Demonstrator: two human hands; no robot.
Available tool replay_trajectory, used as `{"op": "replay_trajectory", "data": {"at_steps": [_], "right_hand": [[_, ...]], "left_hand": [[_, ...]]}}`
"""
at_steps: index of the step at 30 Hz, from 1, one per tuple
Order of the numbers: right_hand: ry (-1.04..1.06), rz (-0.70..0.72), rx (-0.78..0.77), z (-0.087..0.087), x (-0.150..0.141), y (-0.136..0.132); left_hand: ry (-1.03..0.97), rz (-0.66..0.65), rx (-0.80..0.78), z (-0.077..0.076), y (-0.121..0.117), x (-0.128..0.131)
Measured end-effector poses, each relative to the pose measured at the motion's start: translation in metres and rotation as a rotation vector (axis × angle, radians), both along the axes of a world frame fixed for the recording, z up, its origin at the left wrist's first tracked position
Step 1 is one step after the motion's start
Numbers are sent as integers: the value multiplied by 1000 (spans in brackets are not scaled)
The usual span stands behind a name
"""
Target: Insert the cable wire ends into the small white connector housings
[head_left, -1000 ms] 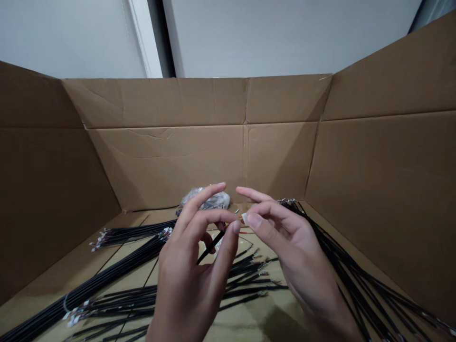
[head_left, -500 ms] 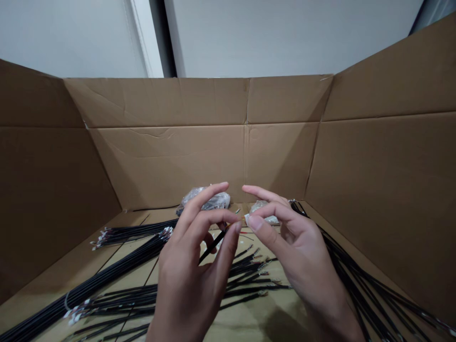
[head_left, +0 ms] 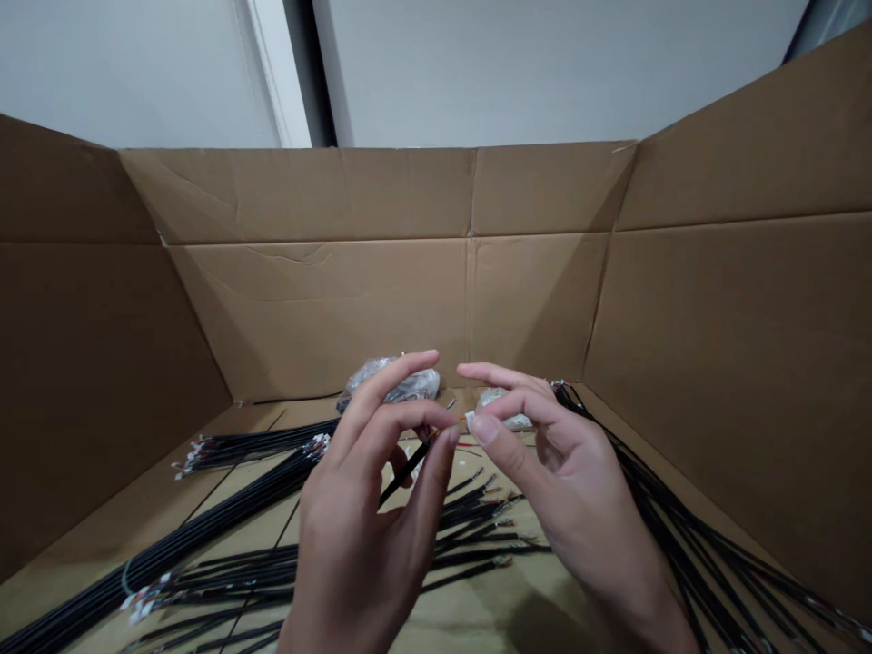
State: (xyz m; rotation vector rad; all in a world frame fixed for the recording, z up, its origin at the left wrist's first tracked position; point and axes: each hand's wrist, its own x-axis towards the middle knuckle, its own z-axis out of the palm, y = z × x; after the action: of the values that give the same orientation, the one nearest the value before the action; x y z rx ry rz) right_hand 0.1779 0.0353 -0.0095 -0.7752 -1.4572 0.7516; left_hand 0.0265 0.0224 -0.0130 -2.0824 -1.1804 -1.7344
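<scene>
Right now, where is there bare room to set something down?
Bare cardboard floor shows between the loose cables and the right hand, and between the tied bundle and the left wall. It is crowded around the left hand, which holds a black cable, and along the right wall.

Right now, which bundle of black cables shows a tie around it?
The long bundle reaching the picture's bottom-left corner: a pale tie loops it; none shows on the others.
</scene>
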Motion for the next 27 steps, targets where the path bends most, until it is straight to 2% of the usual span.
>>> {"op": "replay_trajectory", "data": {"at_steps": [11,19,27], "right_hand": [[60,146,-101,-1,5,2],[9,51,-59,1,2,-2],[-20,52,-42,2,3,-2]], "left_hand": [[2,20,6,-1,-2,0],[28,27,12,-1,-2,1],[39,43,15,-1,-3,2]]}}
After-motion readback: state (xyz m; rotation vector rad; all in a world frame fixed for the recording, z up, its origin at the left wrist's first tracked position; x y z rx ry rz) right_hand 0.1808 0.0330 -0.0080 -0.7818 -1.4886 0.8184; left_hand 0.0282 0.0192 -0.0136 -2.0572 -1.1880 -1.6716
